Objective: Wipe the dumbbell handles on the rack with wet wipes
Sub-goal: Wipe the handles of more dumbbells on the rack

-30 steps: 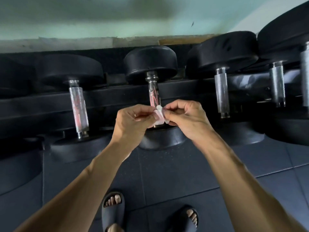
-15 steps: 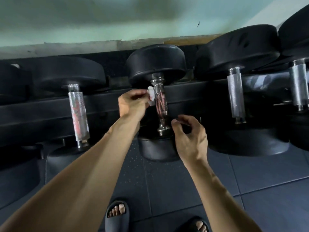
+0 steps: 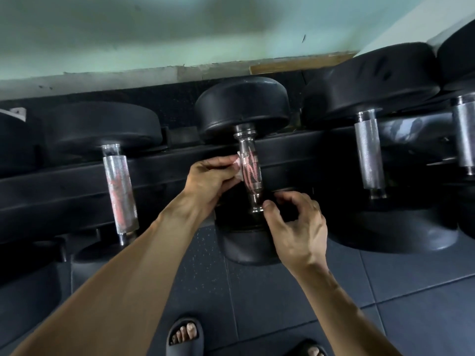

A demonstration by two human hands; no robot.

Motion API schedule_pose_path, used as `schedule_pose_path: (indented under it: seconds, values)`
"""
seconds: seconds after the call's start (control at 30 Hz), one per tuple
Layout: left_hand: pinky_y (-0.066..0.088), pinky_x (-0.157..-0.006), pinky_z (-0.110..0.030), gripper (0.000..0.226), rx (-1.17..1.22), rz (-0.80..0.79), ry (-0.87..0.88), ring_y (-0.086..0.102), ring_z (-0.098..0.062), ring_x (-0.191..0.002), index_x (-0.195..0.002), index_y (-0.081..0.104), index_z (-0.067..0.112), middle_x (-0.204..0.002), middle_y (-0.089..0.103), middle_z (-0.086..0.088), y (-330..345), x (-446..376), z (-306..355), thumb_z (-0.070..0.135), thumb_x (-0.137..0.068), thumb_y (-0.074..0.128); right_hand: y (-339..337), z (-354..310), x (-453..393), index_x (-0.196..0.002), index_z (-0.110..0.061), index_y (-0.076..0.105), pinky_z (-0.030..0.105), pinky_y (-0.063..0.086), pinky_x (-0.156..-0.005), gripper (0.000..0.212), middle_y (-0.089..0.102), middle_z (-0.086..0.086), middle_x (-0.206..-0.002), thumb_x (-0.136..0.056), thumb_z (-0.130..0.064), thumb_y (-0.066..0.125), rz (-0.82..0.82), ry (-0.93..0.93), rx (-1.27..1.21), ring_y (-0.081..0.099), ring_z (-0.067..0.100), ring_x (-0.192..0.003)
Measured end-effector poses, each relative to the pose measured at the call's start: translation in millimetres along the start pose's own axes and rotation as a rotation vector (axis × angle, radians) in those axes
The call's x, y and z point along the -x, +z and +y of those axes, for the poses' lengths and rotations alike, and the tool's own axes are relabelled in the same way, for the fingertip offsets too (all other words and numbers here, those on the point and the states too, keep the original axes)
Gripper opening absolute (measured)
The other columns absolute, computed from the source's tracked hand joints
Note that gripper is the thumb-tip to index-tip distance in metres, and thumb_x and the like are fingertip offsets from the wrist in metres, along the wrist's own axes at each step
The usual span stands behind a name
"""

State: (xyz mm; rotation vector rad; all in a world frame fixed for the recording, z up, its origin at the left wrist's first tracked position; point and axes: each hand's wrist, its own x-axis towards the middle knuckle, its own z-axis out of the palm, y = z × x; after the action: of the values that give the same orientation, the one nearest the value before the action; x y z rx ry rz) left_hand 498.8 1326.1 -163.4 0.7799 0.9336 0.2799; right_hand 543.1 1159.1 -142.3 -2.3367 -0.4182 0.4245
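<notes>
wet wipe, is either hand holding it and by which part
The left hand pinches the wet wipe by its near edge, pressing it against the middle dumbbell handle. The right hand holds nothing.

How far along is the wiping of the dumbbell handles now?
Nothing looks finished yet. The left hand presses a small wet wipe against the middle handle, which shows reddish marks. The right hand hangs curled near that handle's lower end, holding nothing. The left handle, also reddish, and the right handles are untouched.
</notes>
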Motion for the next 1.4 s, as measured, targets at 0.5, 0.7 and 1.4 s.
schedule_pose_path:
  seconds: [0.5,0.7,1.4]
  values:
    - [0.058,-0.071,-0.023,0.031,0.010,-0.035,-0.002,0.073,-0.017,-0.084,-0.094,0.070,0.003,-0.090,0.076,-0.008,5.1,-25.3,8.4,-0.020,-0.088,0.050,-0.1,0.3,-0.8,-0.092,-0.028,0.068,0.019,0.036,-0.075,0.054,0.065,-0.016,-0.093,-0.065,-0.066,0.042,-0.003,0.026,-0.025,0.054,0.007,-0.097]
    - [0.059,-0.072,-0.022,0.030,-0.117,-0.101,-0.048,0.072,-0.018,-0.086,-0.095,0.070,0.003,-0.090,0.075,-0.008,0.4,-15.2,2.2,-0.019,-0.089,0.050,-0.7,-1.0,0.1,-0.095,-0.026,0.069,0.009,0.034,-0.074,0.046,0.065,-0.016,-0.096,-0.071,-0.060,0.050,-0.012,0.035,-0.010,0.055,0.009,-0.101]
    - [0.058,-0.089,-0.031,0.022,-0.639,-0.249,-0.243,0.072,-0.025,-0.095,-0.101,0.073,0.002,-0.102,0.075,-0.016,-14.3,8.0,-4.7,-0.011,-0.087,0.064,-0.5,-2.9,-0.3,-0.095,-0.022,0.070,0.025,0.041,-0.082,0.051,0.068,-0.011,-0.100,-0.070,-0.061,0.049,0.025,0.056,-0.008,0.058,0.013,-0.102]
